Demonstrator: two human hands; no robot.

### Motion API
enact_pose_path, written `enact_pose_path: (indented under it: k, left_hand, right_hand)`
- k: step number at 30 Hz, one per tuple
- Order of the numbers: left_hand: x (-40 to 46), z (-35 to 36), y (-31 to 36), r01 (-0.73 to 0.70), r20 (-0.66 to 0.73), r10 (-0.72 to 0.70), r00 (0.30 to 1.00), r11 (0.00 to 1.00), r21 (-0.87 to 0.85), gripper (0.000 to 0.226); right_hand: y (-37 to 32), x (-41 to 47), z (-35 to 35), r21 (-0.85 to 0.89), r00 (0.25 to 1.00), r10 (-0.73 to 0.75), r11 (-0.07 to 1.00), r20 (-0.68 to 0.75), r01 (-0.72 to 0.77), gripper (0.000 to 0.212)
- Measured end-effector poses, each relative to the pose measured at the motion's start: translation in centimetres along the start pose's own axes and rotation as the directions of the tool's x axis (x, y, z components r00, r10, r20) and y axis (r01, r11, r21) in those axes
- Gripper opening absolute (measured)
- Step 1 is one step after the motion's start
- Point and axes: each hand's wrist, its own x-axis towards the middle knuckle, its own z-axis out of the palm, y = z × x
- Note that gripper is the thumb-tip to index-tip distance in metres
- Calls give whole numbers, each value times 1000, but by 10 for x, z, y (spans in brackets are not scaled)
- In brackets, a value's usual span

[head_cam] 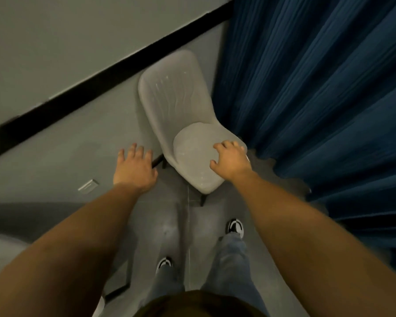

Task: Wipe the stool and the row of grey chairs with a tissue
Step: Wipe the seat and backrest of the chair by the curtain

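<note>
One grey chair (176, 104) stands against the wall, its seat (192, 152) facing me. My right hand (231, 161) presses on the right front of the seat with its fingers curled. A thin white sliver of tissue (247, 158) shows at the hand's right edge; the rest is hidden under the palm. My left hand (135, 168) hovers left of the chair over the floor, palm down, fingers spread, holding nothing. No stool is in view.
A dark blue curtain (318, 99) hangs right beside the chair and brushes the floor. The grey wall has a black stripe (101, 78). A metal floor plate (88, 186) lies to the left. A pale grey rounded edge (2, 245) shows at bottom left. My feet (235, 227) stand before the chair.
</note>
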Motion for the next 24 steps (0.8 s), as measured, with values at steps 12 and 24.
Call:
enact_pose_path:
  k: [12,24]
  left_hand:
    - [93,42,108,158,5,-158,987,984,-85,66]
    - [214,213,116,159,20,-158,987,985,-72,71]
  right_hand:
    - [85,160,59,47,954,-253,967,158,249,52]
    - [112,287,221,223,969,-234,951,74,213,53]
